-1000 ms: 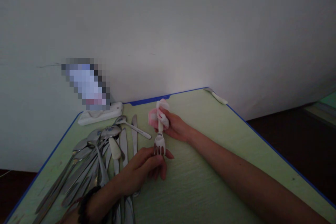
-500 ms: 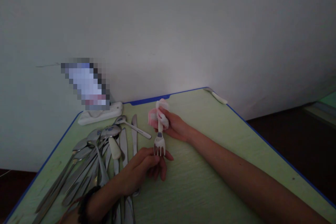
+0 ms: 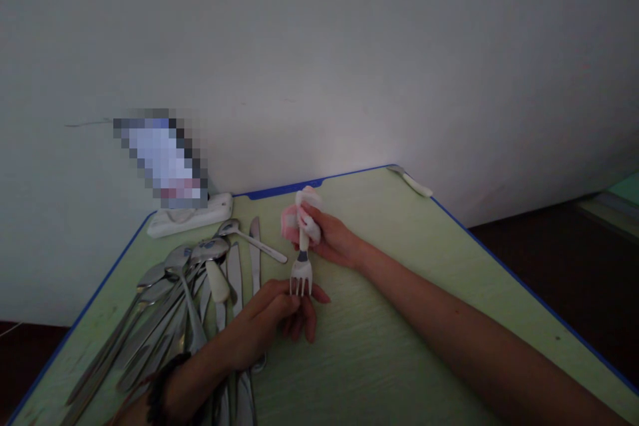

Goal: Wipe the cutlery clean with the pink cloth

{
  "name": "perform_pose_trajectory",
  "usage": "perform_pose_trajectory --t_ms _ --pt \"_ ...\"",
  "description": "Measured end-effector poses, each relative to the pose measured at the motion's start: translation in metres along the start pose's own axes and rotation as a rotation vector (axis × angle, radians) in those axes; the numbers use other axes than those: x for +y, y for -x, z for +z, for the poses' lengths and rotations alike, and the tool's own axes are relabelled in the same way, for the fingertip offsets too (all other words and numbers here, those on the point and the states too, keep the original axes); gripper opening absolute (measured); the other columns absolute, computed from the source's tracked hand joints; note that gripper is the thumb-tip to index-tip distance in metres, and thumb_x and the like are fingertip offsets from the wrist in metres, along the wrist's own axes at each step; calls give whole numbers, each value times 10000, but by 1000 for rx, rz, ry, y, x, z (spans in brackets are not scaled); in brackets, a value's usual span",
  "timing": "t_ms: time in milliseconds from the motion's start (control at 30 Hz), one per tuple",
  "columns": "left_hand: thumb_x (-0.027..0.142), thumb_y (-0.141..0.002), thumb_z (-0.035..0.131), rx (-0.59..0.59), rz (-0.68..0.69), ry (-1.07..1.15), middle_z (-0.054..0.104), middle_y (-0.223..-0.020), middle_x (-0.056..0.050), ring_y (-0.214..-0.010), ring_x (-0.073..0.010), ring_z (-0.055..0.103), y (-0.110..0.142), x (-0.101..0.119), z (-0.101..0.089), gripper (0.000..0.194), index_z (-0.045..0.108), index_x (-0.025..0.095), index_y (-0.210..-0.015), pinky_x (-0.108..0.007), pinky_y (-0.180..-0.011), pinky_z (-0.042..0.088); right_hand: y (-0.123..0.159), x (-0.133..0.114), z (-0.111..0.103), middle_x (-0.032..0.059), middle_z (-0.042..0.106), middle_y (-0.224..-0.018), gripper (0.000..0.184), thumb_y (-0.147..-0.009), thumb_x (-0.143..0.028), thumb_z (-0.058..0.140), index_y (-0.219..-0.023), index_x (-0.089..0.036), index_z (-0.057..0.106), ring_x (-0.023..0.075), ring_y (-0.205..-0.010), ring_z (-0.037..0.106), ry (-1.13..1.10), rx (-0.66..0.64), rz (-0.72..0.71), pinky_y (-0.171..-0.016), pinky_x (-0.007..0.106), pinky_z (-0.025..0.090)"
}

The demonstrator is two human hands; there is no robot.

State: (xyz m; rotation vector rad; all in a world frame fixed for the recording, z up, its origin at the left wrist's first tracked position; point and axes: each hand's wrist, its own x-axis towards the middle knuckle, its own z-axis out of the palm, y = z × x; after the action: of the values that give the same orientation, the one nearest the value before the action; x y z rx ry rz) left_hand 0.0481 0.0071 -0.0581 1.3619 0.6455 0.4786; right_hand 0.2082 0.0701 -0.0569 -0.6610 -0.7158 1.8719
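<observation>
A fork [image 3: 301, 274] with a pale handle points its tines toward me over the middle of the table. My right hand [image 3: 332, 234] is closed around a pink-and-white cloth [image 3: 308, 213], which is wrapped about the upper part of the fork's handle. At the other end, my left hand [image 3: 279, 313] has its thumb and fingers at the tine tips, the fingers loosely curled under them. Beside my left forearm lies a pile of spoons [image 3: 178, 258] and table knives [image 3: 235, 279], partly hidden by the arm.
A phone [image 3: 162, 160], blurred out, leans on a white stand [image 3: 192, 216] at the back left. Another piece of cutlery with a pale handle [image 3: 417, 186] lies at the far right corner. The green table [image 3: 379, 346] has a blue edge and stands against a wall [image 3: 349, 66].
Very little differs. The fork's tines have shifted slightly to the left, while both hands keep almost the same places.
</observation>
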Motion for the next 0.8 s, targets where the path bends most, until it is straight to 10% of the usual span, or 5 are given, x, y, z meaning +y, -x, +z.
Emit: perform_pose_trajectory --t_ms 800 --pt "453 -831 436 -8 23 34 657 -606 -60 -477 -123 486 -2 -6 -3 452 644 85 -991 -222 -463 357 1 1 -3 -39 553 -573 335 -720 -496 632 -691 -175 543 98 -516 509 -29 -14 10 -550 243 455"
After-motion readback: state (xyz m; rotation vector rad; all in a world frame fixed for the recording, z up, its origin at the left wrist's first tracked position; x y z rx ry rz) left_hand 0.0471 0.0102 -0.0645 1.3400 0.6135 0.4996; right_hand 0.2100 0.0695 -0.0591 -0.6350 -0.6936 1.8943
